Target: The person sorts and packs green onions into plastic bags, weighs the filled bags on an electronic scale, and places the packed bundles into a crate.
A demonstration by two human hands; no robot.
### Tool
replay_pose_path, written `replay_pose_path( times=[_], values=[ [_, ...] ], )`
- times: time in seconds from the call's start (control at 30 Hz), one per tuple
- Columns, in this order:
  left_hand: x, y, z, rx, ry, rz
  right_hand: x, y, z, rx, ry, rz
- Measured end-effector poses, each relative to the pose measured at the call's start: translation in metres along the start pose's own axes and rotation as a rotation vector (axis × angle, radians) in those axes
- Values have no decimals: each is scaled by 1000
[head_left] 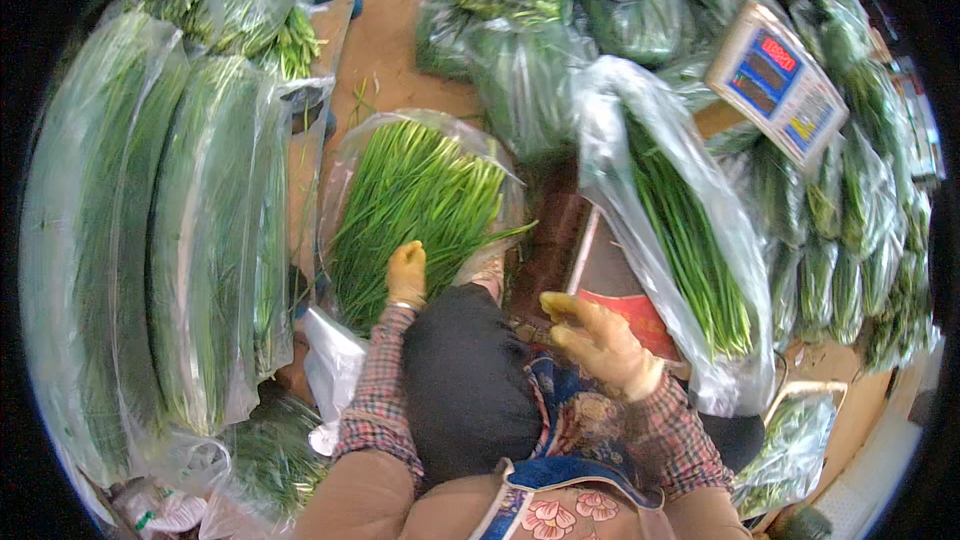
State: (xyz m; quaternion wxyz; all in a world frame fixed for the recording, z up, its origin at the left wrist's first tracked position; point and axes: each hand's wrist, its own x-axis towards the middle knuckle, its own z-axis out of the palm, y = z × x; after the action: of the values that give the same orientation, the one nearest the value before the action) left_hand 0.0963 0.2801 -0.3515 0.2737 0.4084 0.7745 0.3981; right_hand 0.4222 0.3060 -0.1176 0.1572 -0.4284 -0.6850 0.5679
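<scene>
A loose pile of garlic chives (410, 180), long thin green stems with paler ends, lies in an opened clear plastic bag (513, 202) in front of me. My left hand (407, 275), in a yellowish glove, is closed at the near edge of the pile; its fingers hide whatever they may hold. To the right, my gloved right hand (605, 340) is raised near my lap, fingers bent together and pointing left. Anything between them is hidden. Just beyond it, a long clear bag (745, 240) holds a bundle of straight green stems (690, 240).
Long bagged greens (205, 240) line the left side. More bagged bundles (525, 70) are stacked at the back and along the right. A scale's display panel (778, 85) stands at the back right. Brown cardboard (395, 30) covers the floor. White plastic (335, 365) lies beside my left forearm.
</scene>
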Motion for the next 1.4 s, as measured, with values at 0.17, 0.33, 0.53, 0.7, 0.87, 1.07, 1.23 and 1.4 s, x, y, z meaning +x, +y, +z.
replay_pose_path(
  times=[0.17,0.33,0.53,0.7,0.87,1.07,1.23,1.4],
  values=[
    [-22,-16,5,300,10,-399,129,65,29,-456,-147,183],
    [-25,-16,-8,730,-291,-311,209,138,53,-838,-285,406],
    [-27,-72,-31,458,-216,-532,223,165,77,-1050,-344,419],
    [14,43,-98,-325,100,-472,232,160,49,-756,-386,409],
    [30,61,-109,-1317,398,-543,237,102,36,256,-384,660],
    [36,51,-62,-1534,435,-577,217,110,68,784,-486,682],
    [69,44,-65,-1751,364,-367,208,75,112,820,-470,573],
    [87,50,-52,-1374,512,-217,217,69,120,870,-393,723]
  ],
)
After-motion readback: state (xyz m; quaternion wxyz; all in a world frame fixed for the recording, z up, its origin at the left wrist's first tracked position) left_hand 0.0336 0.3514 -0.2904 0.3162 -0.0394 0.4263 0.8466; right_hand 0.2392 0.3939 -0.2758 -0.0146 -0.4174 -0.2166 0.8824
